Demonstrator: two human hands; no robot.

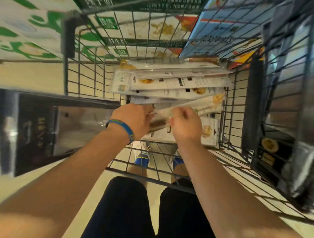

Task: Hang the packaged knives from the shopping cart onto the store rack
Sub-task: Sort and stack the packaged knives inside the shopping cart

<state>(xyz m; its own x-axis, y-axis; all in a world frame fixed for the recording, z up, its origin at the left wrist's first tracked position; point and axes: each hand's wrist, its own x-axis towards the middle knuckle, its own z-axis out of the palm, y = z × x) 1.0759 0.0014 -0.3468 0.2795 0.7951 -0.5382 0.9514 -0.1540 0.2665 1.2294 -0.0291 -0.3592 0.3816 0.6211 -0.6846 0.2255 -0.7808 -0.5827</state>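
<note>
packaged knives (pixel 172 83) lie fanned in a loose stack on the bottom of the shopping cart (pixel 79 76), between its wire walls. your left hand (pixel 132 119), blue wristband (pixel 123 128) on the wrist, curls its fingers round the near end of one long package (pixel 207 104). your right hand (pixel 186 127) pinches the same package just beside it; blur hides the fingertips.

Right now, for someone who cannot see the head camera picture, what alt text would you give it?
Seen from above, a person's left hand and right hand grip one packaged knife over a pile of packaged knives in a wire shopping cart. A blue wristband circles the left wrist; printed cartons stand beyond the cart.
</note>
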